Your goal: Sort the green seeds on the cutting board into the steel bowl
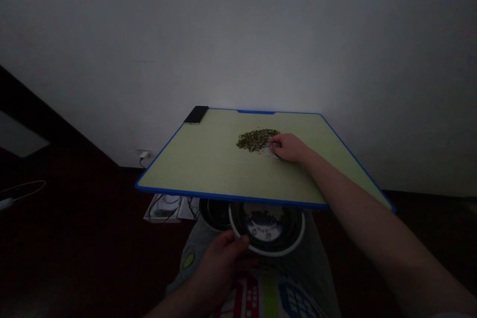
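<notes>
On the pale green table (208, 169) lies a spread pile of small greenish-brown bits (257, 139), like seeds or dried leaves. At the pile's right edge is my right hand (288, 147), its fingers closed on a thin, whitish, partly see-through piece (269, 151); its kind is unclear in the dim light. Below the table's front edge, my left hand (223, 261) grips the near-left rim of a bowl (280, 252), thumb on top. The bowl has a white rim and a patterned inside, and sits over my lap. Its far side is hidden under the table.
A dark phone (196, 115) lies at the table's far left corner. Another dark bowl (213, 213) is left of the held one. A white box with cables (164, 207) stands on the floor. The wall (238, 35) is right behind the table, with a plugged-in charger (144, 155).
</notes>
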The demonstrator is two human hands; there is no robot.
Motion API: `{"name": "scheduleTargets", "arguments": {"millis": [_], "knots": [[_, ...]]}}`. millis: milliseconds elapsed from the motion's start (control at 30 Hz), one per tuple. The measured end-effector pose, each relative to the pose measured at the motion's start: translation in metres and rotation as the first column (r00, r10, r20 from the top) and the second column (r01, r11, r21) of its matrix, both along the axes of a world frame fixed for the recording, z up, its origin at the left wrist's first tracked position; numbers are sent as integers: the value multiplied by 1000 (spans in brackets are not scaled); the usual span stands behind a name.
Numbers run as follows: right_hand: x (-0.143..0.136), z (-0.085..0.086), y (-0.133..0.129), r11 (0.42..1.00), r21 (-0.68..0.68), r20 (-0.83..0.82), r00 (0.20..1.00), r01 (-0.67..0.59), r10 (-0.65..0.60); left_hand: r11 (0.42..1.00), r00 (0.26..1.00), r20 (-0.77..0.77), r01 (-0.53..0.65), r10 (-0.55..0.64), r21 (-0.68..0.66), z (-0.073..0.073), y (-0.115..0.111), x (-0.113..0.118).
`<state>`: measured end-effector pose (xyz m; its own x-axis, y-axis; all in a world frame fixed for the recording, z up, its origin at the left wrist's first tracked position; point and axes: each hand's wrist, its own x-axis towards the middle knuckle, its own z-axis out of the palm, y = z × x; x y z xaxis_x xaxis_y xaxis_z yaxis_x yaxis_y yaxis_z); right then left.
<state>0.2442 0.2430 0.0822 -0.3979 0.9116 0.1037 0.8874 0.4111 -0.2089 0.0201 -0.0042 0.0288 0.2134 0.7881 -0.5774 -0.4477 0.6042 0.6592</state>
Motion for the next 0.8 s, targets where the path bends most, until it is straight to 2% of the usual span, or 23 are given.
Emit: {"name": "scheduleTargets", "arguments": {"millis": [167,400,800], "knots": [[-1,0,-1,999,-14,-4,999,-41,41,1000,1000,0,7,-7,15,4,2,0],[0,1,-4,995,-49,-50,995,-84,82,999,1000,10,13,-14,33,-1,2,0],[-4,1,-10,988,-58,-81,987,-143,138,999,1000,19,3,-4,44,1,3,-1]]}}
